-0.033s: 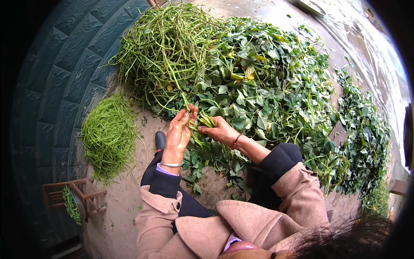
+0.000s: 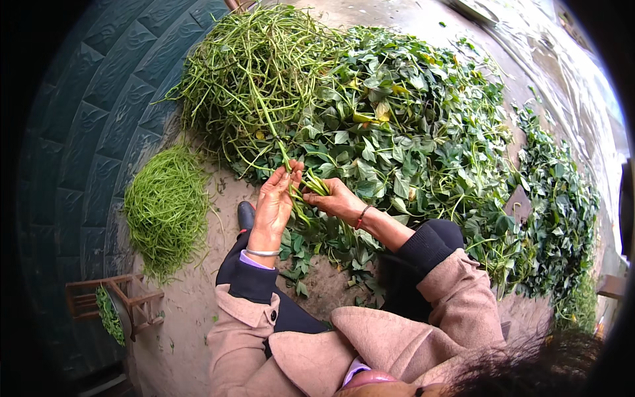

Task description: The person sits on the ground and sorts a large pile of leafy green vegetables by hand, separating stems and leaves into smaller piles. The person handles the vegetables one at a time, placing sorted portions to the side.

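Note:
My left hand (image 2: 276,195) pinches a long green vine stem (image 2: 270,122) between thumb and fingers. The stem stretches away toward the tangled heap of bare vines (image 2: 254,73), and its near end hangs below my fingers. Just to the right, my right hand (image 2: 336,200) is closed around a small bunch of green stalks (image 2: 317,183), their ends poking out toward my left hand. Both hands are close together over the near edge of a broad pile of leafy vines (image 2: 403,132). My right fingertips are partly hidden by the stalks.
A heap of thin, bright green stalks (image 2: 165,208) lies on the floor to the left. Nearer me stands a small wooden stool (image 2: 135,301) with greens (image 2: 109,316) beside it. A dark tiled surface (image 2: 86,152) runs along the left; clear plastic sheeting (image 2: 562,66) lies at the far right.

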`<state>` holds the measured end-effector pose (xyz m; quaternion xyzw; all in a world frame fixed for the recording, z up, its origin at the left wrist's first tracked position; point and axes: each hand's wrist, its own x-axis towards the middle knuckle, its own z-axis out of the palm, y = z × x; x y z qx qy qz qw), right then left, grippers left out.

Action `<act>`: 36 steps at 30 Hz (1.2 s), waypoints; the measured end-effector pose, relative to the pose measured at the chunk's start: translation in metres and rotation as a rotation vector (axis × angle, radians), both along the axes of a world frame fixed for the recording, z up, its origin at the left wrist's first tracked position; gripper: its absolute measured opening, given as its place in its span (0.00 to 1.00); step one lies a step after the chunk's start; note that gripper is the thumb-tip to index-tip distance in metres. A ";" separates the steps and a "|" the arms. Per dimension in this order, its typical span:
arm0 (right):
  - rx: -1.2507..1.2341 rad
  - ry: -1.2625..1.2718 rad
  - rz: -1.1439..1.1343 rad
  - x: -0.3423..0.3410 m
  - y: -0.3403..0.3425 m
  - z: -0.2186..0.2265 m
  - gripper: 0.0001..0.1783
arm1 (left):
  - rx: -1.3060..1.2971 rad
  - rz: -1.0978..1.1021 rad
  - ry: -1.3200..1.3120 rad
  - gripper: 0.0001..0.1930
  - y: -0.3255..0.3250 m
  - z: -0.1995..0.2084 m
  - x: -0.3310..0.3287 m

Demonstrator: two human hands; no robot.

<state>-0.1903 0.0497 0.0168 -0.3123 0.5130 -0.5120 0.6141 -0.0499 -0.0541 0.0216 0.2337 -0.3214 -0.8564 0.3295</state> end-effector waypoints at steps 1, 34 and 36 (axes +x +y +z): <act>0.002 -0.056 0.007 0.000 0.000 -0.001 0.08 | -0.079 -0.026 -0.014 0.15 0.001 0.002 -0.001; -0.162 0.872 -0.227 -0.106 -0.015 -0.033 0.06 | 0.052 -0.043 -0.250 0.10 -0.017 0.023 0.029; -0.078 0.378 -0.167 -0.088 -0.015 -0.012 0.11 | 0.024 0.016 -0.269 0.10 -0.020 0.017 0.040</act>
